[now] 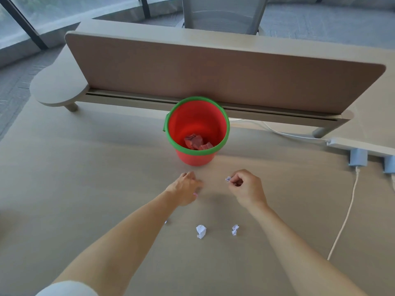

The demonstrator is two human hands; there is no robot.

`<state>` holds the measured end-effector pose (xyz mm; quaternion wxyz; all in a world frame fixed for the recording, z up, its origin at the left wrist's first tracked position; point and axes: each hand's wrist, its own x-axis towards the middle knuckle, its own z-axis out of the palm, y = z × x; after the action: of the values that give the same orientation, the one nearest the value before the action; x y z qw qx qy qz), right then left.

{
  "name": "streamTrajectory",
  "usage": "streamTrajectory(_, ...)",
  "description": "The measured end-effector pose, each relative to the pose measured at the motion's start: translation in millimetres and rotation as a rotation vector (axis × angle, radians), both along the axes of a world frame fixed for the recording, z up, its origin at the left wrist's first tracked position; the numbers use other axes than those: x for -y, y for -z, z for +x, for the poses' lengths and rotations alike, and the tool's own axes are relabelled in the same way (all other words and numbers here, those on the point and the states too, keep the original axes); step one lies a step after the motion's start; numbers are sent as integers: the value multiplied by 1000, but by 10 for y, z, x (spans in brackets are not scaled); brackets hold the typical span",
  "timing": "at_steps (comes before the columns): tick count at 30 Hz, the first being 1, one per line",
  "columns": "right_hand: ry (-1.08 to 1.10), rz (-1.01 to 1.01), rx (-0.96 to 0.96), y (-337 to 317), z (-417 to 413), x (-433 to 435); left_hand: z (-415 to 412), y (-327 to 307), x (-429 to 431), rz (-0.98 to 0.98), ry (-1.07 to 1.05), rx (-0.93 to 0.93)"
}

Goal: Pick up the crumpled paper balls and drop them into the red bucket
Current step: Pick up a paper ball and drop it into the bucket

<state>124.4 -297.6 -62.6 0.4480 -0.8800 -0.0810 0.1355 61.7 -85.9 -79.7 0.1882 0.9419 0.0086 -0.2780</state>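
Note:
The red bucket (pixel 193 159) with a green rim stands on the desk in front of me, and crumpled paper balls (pixel 195 142) lie at its bottom. My right hand (pixel 245 189) is closed around a small white paper ball (pixel 228 179) that peeks out at the fingertips. My left hand (pixel 183 188) rests low on the desk over another paper ball (pixel 195 194), of which only a sliver shows; whether it grips it is unclear. Two white paper balls (pixel 201 231) (pixel 235 229) lie loose nearer to me. A further scrap (pixel 166 221) shows beside my left forearm.
A brown divider panel (pixel 213 67) runs across the desk behind the bucket. A white power strip (pixel 359 145) with blue plugs sits at the right, and a white cable (pixel 344 221) trails down the desk. An office chair (pixel 222 16) stands beyond the divider.

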Motion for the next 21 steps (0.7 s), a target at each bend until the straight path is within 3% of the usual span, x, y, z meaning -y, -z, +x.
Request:
streamTrajectory(7, 94, 98, 43, -177, 116, -72, 13, 26, 105, 66, 133, -48)
streamTrajectory(13, 146, 223, 227, -555, 271, -325, 4, 28, 116, 66, 90, -75)
streamTrajectory(21, -44, 230, 439, -954, 523, -884, -106, 8, 74, 60, 22, -90)
